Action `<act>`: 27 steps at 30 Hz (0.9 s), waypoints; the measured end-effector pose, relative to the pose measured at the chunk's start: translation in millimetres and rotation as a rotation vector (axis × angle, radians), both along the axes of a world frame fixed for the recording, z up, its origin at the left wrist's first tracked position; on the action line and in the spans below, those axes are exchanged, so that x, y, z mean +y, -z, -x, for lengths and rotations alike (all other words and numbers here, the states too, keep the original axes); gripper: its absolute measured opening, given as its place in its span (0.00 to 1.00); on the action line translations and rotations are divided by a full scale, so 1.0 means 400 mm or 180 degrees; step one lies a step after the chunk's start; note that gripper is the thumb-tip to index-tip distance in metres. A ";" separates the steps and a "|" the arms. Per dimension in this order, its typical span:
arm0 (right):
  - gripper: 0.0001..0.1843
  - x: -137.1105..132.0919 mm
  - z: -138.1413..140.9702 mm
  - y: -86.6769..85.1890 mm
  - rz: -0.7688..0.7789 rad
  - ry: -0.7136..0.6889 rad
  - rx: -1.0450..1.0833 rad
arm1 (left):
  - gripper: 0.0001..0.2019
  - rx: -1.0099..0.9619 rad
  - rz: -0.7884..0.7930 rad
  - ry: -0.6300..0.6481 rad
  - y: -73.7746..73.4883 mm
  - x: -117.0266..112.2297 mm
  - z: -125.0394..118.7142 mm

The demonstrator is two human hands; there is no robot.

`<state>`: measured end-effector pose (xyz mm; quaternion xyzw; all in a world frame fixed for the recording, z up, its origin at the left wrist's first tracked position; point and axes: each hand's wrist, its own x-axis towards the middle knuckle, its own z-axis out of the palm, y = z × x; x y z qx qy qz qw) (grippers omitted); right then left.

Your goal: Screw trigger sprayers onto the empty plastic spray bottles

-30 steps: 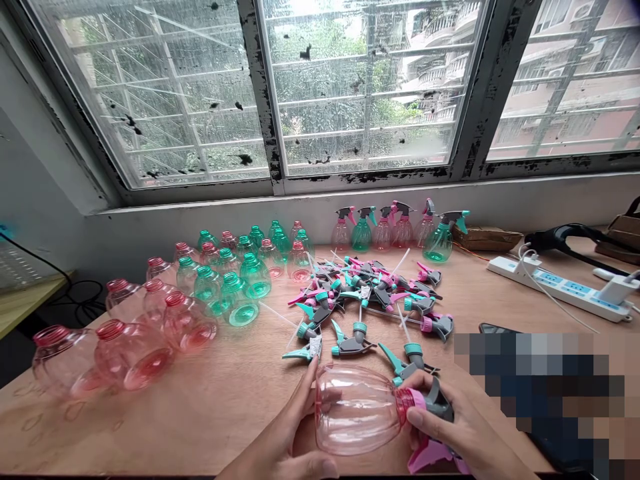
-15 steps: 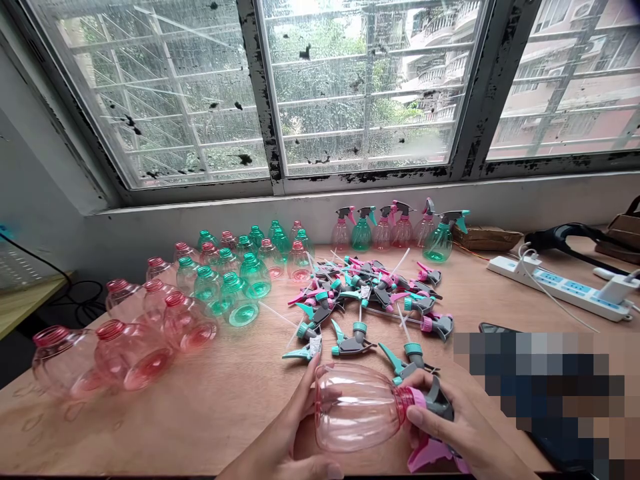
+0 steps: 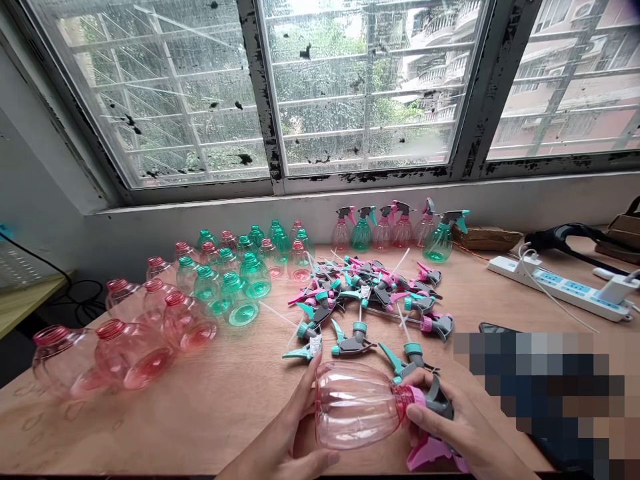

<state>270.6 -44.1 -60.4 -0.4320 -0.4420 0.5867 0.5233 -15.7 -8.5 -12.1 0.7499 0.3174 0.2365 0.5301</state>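
A clear pink spray bottle (image 3: 357, 407) lies sideways between my hands near the table's front edge, its neck pointing right. My left hand (image 3: 295, 427) is around its base, fingers partly hidden behind the bottle and the thumb along its lower side. At the neck, my right hand (image 3: 445, 417) pinches the pink collar of a grey spray head (image 3: 439, 400), whose pink trigger hangs below the palm. The collar sits on the bottle's neck; how tight it is, I cannot tell. Just beyond lie loose spray heads (image 3: 355, 341) with teal triggers.
Open pink bottles (image 3: 135, 353) and green bottles (image 3: 243, 303) stand at left. A heap of spray heads (image 3: 370, 283) fills the middle. Several capped bottles (image 3: 401, 230) line the wall. A power strip (image 3: 560, 287) and a partly blurred phone (image 3: 495, 328) are at right.
The bottle has shifted very slightly in my hands. My left thumb has moved up closer against its underside. The right hand's grip looks nearly the same.
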 end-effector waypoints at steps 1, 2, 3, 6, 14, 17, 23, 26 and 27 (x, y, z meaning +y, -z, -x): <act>0.21 0.000 0.000 0.000 -0.0002 0.0006 -0.0011 | 0.51 -0.0020 0.0015 -0.0008 0.003 0.000 0.000; 0.21 0.000 0.001 0.000 0.0003 0.0000 -0.0020 | 0.52 -0.0055 0.0056 -0.0020 0.006 0.001 0.001; 0.21 -0.001 0.002 0.000 0.0014 -0.0012 -0.0029 | 0.53 -0.0100 0.0114 -0.0032 0.010 0.002 0.002; 0.21 -0.001 0.004 0.002 0.0050 -0.0009 -0.0054 | 0.54 -0.0186 0.0323 -0.0052 0.020 0.005 0.005; 0.20 0.000 0.001 0.003 -0.0031 -0.0019 -0.0094 | 0.49 0.0005 0.0190 -0.0081 0.012 0.006 0.004; 0.19 0.000 0.000 0.001 -0.0087 -0.0014 -0.0109 | 0.45 0.0052 0.0073 -0.0064 0.011 0.004 0.006; 0.19 0.000 -0.001 0.006 -0.0035 -0.0072 0.0016 | 0.53 -0.0108 0.0264 -0.0036 0.018 0.000 0.010; 0.18 0.000 -0.002 0.009 -0.0030 -0.0070 0.0016 | 0.50 -0.0166 0.0380 -0.0021 0.017 0.000 0.010; 0.18 0.000 -0.003 0.010 -0.0029 -0.0075 0.0003 | 0.49 -0.0138 0.0397 -0.0023 0.016 0.000 0.009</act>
